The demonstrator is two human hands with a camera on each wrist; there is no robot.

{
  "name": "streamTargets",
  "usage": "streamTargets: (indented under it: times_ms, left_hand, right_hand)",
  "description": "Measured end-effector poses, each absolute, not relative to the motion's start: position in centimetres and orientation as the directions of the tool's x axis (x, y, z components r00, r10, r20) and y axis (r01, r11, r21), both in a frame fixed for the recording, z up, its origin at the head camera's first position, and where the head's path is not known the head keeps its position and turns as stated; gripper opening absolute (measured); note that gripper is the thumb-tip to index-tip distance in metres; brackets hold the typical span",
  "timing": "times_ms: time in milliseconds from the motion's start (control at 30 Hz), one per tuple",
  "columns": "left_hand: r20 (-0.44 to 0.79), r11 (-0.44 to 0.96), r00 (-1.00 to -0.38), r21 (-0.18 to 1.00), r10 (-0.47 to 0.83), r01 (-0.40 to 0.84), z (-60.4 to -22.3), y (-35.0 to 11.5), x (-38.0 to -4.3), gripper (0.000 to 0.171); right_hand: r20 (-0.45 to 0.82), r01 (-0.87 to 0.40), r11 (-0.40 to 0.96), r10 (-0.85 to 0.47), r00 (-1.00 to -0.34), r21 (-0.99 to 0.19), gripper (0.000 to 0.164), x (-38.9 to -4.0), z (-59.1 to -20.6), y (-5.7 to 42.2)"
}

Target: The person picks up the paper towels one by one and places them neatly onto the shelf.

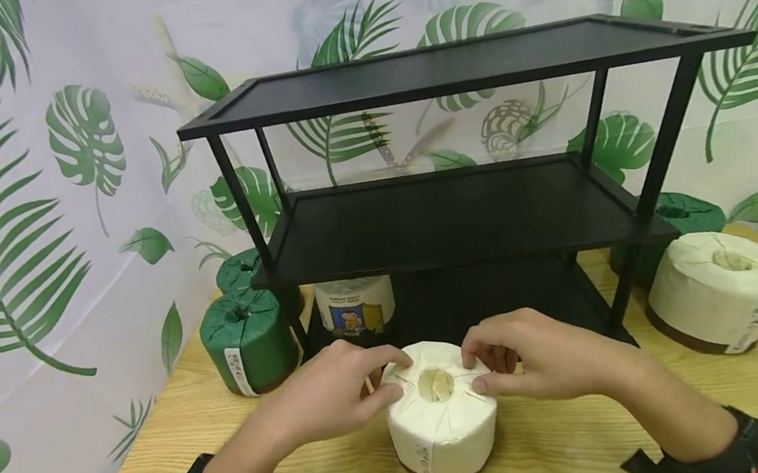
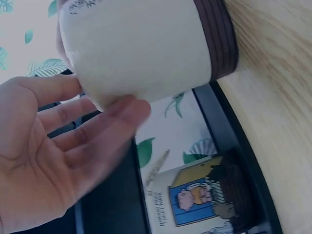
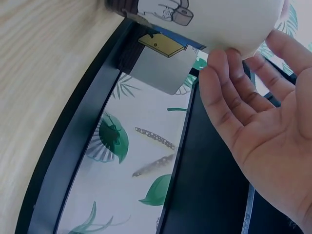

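Observation:
A cream paper-wrapped toilet roll (image 1: 445, 420) with a brown base band stands upright on the wooden table in front of the black rack. My left hand (image 1: 342, 388) holds its upper left edge, thumb on top and fingertips on the far side. From the opposite side, my right hand (image 1: 535, 358) grips the upper right edge with bent fingers and thumb. The left wrist view shows the fingers (image 2: 131, 109) against the wrapper. In the right wrist view the fingertips (image 3: 219, 63) touch the roll near its top edge.
A black three-tier rack (image 1: 459, 217) stands behind the roll. Another cream roll (image 1: 356, 307) with a cartoon sits on its bottom shelf at left. Green rolls (image 1: 245, 341) are at the left, and a cream roll (image 1: 720, 291) and a green roll (image 1: 688, 214) at the right.

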State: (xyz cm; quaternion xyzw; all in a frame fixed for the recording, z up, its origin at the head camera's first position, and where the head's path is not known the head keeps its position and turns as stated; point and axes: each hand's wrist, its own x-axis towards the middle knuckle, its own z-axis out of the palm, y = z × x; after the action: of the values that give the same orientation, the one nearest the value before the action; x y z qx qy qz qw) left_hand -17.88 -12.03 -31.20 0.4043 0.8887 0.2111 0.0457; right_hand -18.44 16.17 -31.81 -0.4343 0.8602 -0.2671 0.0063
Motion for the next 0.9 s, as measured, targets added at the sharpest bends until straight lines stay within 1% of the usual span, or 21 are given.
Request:
streamTargets:
  times_ms: [167, 267, 333, 467, 600, 667, 900]
  left_hand:
    - [0.161, 0.595, -0.69, 0.395, 0.706, 0.7, -30.9, -11.6, -16.2, 0.015]
    - [0.185, 0.599, -0.687, 0.366, 0.703, 0.712, -30.7, -11.1, -15.2, 0.014]
    - [0.165, 0.603, -0.687, 0.366, 0.707, 0.709, -30.7, -10.8, -14.7, 0.016]
    - [0.101, 0.633, -0.715, 0.393, 0.692, 0.667, -30.6, -10.5, -14.3, 0.023]
    - [0.103, 0.636, -0.728, 0.414, 0.678, 0.651, -30.8, -10.4, -14.4, 0.024]
    - [0.116, 0.627, -0.722, 0.417, 0.682, 0.658, -30.9, -10.4, -14.7, 0.023]
    - [0.125, 0.613, -0.701, 0.395, 0.702, 0.684, -30.7, -11.4, -16.2, 0.023]
  right_hand:
    - [0.39, -0.807, 0.443, -0.715, -0.581, -0.391, 0.01, -18.7, -32.3, 16.5]
    - [0.431, -0.822, 0.419, -0.706, -0.562, -0.385, 0.014, -18.9, -32.6, 16.3]
    - [0.413, -0.817, 0.414, -0.715, -0.565, -0.402, 0.015, -19.0, -32.8, 16.1]
    - [0.339, -0.787, 0.439, -0.73, -0.594, -0.433, 0.014, -19.0, -33.0, 15.8]
    - [0.302, -0.768, 0.481, -0.724, -0.62, -0.424, 0.009, -18.8, -32.9, 15.7]
    - [0.295, -0.766, 0.487, -0.725, -0.622, -0.42, 0.006, -18.6, -32.7, 15.8]
    - [0.271, -0.77, 0.435, -0.758, -0.593, -0.467, 0.01, -18.4, -32.1, 15.7]
